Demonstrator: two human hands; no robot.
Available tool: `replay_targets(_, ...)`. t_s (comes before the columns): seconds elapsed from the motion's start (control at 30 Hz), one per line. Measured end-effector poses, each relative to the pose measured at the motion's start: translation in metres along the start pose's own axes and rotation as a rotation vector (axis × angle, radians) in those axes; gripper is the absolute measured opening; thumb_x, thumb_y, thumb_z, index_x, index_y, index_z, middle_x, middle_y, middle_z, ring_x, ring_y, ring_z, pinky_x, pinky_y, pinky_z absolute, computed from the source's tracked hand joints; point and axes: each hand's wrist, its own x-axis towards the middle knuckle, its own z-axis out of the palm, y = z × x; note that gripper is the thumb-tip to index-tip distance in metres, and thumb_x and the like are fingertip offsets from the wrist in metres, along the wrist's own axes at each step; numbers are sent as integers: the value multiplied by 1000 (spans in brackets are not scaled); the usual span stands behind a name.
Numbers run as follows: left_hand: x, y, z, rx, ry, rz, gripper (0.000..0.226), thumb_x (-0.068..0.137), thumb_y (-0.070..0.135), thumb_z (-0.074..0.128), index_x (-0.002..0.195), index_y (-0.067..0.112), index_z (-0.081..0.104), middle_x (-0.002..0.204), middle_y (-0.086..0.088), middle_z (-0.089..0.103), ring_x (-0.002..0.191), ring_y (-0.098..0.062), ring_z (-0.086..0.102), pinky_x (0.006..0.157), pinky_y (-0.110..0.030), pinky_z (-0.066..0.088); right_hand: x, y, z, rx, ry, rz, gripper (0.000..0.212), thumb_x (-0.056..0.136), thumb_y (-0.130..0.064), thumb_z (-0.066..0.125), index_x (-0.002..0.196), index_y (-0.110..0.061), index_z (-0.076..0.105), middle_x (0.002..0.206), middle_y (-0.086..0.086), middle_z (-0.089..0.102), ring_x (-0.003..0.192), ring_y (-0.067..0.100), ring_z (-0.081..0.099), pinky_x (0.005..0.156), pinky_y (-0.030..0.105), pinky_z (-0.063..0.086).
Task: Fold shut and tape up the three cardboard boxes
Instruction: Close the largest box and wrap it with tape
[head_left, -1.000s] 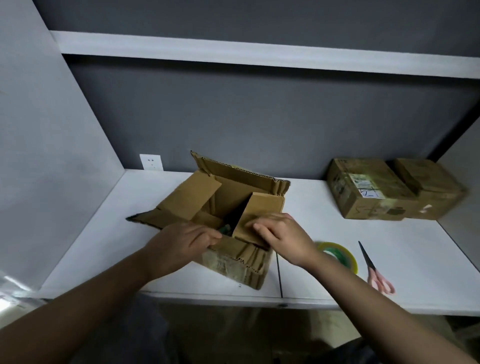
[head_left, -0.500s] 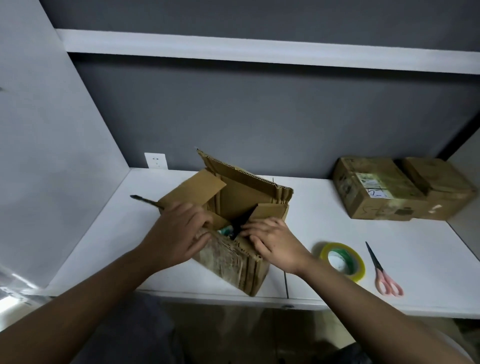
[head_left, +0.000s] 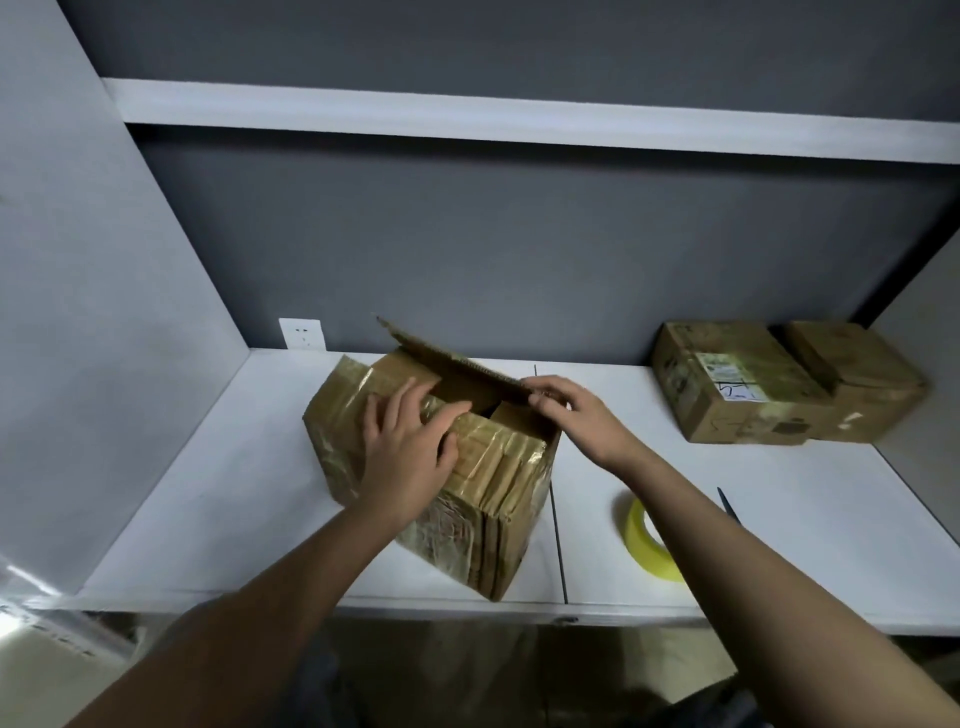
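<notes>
Packing station: white shelving (head_left: 779, 499), cardboard boxes (head_left: 769, 384), tape roll (head_left: 641, 540).

Hands (head_left: 410, 447) press box (head_left: 488, 499) flaps down.

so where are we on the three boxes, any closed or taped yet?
Done: the two boxes at the right look closed; whether they are taped I cannot tell. In hand: on the third box the left hand presses the near flap flat, and the right hand grips the far flap, which is not yet down. Left: close that flap, then tape; the yellow tape roll lies untouched on the shelf.
</notes>
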Motion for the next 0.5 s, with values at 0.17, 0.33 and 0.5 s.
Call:
replay_targets(0.17, -9, -4, 18, -3, -95, -114, 55, 97, 45, 37, 149, 37, 20, 158, 2, 19, 146, -17, 10, 116, -50, 1, -14, 12, 14, 40, -76, -23, 39, 95, -45, 46, 129, -29, 57, 139, -7, 51, 134, 2, 38, 106, 11, 30)
replay_targets(0.33, -6, 1, 18, -3, -193, -401, 84, 90, 61, 40, 152, 19, 4, 160, -5, 0, 147, -26, -3, 116, -49, -1, -36, 33, 38, -533, -17, -75, 55, 92, -59, 44, 144, -49, 29, 156, -25, 16, 146, 5, -7, 116, 43, 3)
replay_targets(0.5, -22, 9, 15, 102, -317, -279, 81, 88, 70, 17, 152, 22, 3, 160, -10, -5, 147, -26, -9, 117, -46, -6, -34, 27, 56, -684, 32, 96, 62, 91, -67, 31, 148, -46, 18, 160, -19, 3, 147, 18, -12, 117, 49, 3)
